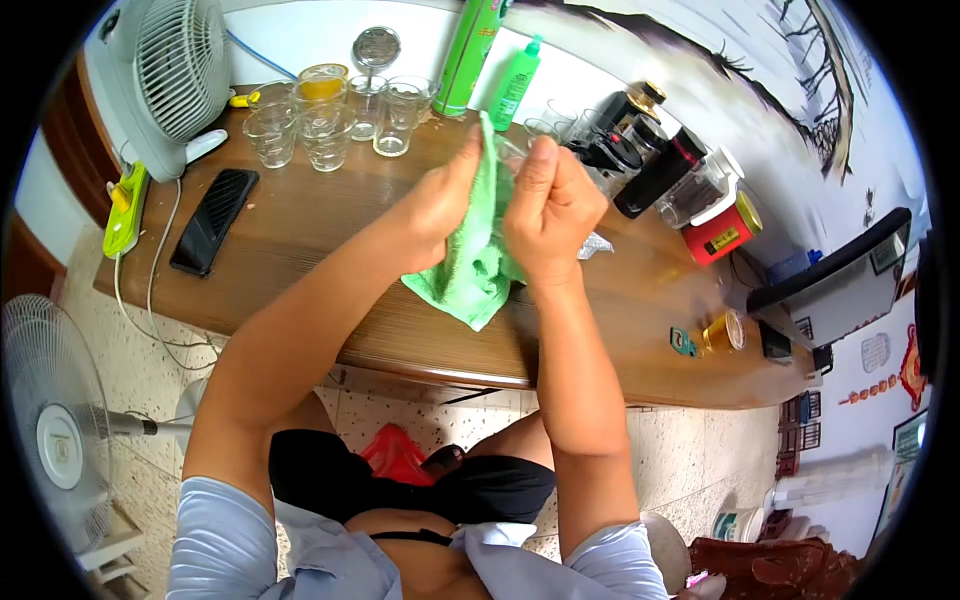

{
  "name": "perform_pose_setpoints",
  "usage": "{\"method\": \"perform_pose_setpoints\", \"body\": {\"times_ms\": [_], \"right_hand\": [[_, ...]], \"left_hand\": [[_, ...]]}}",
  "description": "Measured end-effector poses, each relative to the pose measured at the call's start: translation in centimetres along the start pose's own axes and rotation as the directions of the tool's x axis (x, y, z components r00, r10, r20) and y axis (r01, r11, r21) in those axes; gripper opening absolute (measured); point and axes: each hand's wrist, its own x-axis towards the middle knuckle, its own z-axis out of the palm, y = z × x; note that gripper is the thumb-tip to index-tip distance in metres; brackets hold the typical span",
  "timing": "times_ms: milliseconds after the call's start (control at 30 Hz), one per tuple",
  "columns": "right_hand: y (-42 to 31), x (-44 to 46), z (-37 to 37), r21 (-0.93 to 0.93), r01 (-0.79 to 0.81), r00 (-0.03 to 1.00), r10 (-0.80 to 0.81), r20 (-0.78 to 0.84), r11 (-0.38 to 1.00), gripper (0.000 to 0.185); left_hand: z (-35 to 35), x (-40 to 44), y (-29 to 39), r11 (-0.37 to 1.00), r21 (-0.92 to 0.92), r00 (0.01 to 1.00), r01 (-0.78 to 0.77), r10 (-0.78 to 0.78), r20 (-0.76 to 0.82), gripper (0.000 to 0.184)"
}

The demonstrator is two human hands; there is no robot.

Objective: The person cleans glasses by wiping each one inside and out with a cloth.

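A light green cloth (470, 275) hangs between my two hands above the wooden table. My left hand (445, 205) is closed on its left side, with the thumb pointing up along the cloth's upper edge. On the right, my right hand (555, 205) makes a fist against the cloth, thumb up. Between the hands a clear, glass-like edge (509, 155) shows behind the cloth; most of it is hidden, so I cannot tell its shape. A crinkled silver wrapper (596, 244) lies beside my right wrist.
Several clear drinking glasses (326, 135) stand at the back left, near a fan (180, 70) and a black phone (213, 220). Green bottles (515, 85), dark flasks (660, 172) and a red tin (722, 230) line the back. An amber-coloured jar (724, 332) sits right.
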Motion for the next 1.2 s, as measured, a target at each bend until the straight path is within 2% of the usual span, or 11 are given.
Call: {"method": "perform_pose_setpoints", "body": {"times_ms": [67,133,233,467,500,600,700,733,867,967,1200], "right_hand": [[-0.2,0.5,-0.1,-0.030,-0.062,0.998,0.061,-0.012,0.998,0.039],[0.4,0.5,-0.1,-0.104,-0.097,0.995,0.098,-0.002,0.990,0.040],[0.5,0.2,0.3,-0.056,-0.233,0.964,0.238,0.121,0.971,0.043],[-1.2,-0.1,0.2,0.195,-0.202,0.965,0.161,0.207,0.960,0.043],[-0.8,-0.1,0.4,0.176,-0.109,0.982,0.078,0.172,0.978,0.039],[-0.5,-0.3,1.0,0.219,-0.038,0.998,0.027,0.052,0.975,0.021],[-0.1,-0.4,1.5,0.258,-0.022,1.000,0.027,-0.015,0.966,0.017],[-0.2,-0.3,1.7,0.276,-0.056,0.997,0.067,-0.028,0.960,0.019],[1.1,-1.0,2.7,0.309,-0.024,0.999,0.031,-0.016,0.951,0.026],[2.2,-1.3,3.3,0.394,-0.039,0.999,0.040,0.005,0.918,0.028],[2.4,-1.4,3.3,0.396,-0.019,0.999,0.031,-0.023,0.918,0.033]], "left_hand": [[-0.2,0.1,-0.4,0.989,0.146,0.997,-0.034,0.024,0.070,0.066],[-0.1,0.6,-1.3,0.777,0.505,0.924,-0.376,0.358,0.138,0.067],[0.7,-1.0,-0.7,0.645,0.744,0.956,-0.173,0.291,-0.030,0.065],[-1.1,0.2,-0.4,0.776,0.558,0.937,-0.296,0.350,0.011,0.056],[-1.3,0.8,-1.1,0.846,0.401,0.925,-0.351,0.381,0.006,0.054],[-3.8,1.7,-0.4,0.984,-0.177,0.989,-0.032,0.057,0.137,0.053],[-2.1,0.3,1.6,0.993,-0.079,0.991,-0.089,0.080,-0.109,0.053],[-4.2,0.8,1.5,0.987,-0.136,0.992,-0.090,0.101,0.075,0.052],[-4.8,1.2,2.2,0.978,-0.181,0.988,-0.108,0.085,-0.132,0.050],[-7.7,2.7,1.8,0.971,-0.240,0.996,0.003,0.018,0.086,0.052],[-7.3,1.6,2.5,0.973,-0.222,0.996,0.058,-0.040,0.086,0.060]]}}
